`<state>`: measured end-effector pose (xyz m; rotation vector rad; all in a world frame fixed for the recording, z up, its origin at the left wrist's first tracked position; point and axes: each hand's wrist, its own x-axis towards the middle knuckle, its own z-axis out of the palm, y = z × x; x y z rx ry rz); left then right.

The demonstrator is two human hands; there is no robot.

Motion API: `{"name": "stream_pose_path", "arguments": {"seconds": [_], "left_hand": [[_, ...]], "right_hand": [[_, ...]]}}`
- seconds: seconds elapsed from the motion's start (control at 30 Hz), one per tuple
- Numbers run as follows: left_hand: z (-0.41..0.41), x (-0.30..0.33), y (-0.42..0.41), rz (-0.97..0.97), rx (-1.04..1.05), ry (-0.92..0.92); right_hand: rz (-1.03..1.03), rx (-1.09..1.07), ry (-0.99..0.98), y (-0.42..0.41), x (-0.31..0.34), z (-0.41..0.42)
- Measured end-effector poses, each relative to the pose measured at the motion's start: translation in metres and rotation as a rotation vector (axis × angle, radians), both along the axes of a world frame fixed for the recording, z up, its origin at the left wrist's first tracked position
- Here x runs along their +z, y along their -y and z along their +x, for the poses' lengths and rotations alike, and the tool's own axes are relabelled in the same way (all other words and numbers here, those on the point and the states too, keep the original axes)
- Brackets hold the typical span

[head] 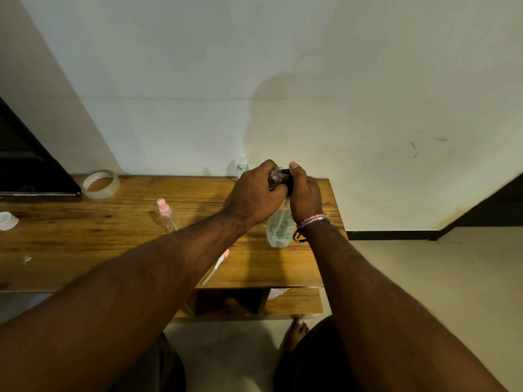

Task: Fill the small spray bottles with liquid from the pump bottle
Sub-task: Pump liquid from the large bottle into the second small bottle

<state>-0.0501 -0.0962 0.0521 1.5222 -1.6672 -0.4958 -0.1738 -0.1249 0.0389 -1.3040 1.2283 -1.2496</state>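
The clear pump bottle [279,228] with pale liquid stands near the right end of the wooden table [85,236]. My right hand [305,193] is curled over its black pump head. My left hand [253,195] grips a small clear bottle [276,176], tilted with its threaded neck against the pump's nozzle. A pink spray head with its white tube [218,264] lies loose on the table under my left forearm. A small pink-capped spray bottle [167,216] lies on the table further left. A clear-capped spray bottle [242,165] stands by the wall.
A roll of clear tape [101,184] sits at the back left beside a dark device [31,165]. A white cap [7,221] lies at the far left. The table's front edge and a lower shelf [291,302] are below my arms, near my bare foot [295,332].
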Motion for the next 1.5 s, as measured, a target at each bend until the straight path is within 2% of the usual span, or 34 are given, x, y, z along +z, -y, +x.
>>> {"name": "stream_pose_path", "arguments": {"seconds": [0.67,0.9,1.17,1.5], "left_hand": [[0.006,0.001,0.003,-0.014,0.007,0.02],[0.002,0.003,0.004,-0.043,-0.021,0.005],[0.003,0.0,0.002,-0.016,0.006,0.07],[0.007,0.009,0.002,-0.029,0.001,0.089]], "right_hand": [[0.047,0.085,0.023,-0.001,-0.003,-0.002],[0.074,0.061,0.056,0.0,-0.001,-0.002],[0.03,0.019,0.033,-0.001,0.006,-0.003],[0.097,0.162,0.045,-0.002,0.001,-0.005]]}}
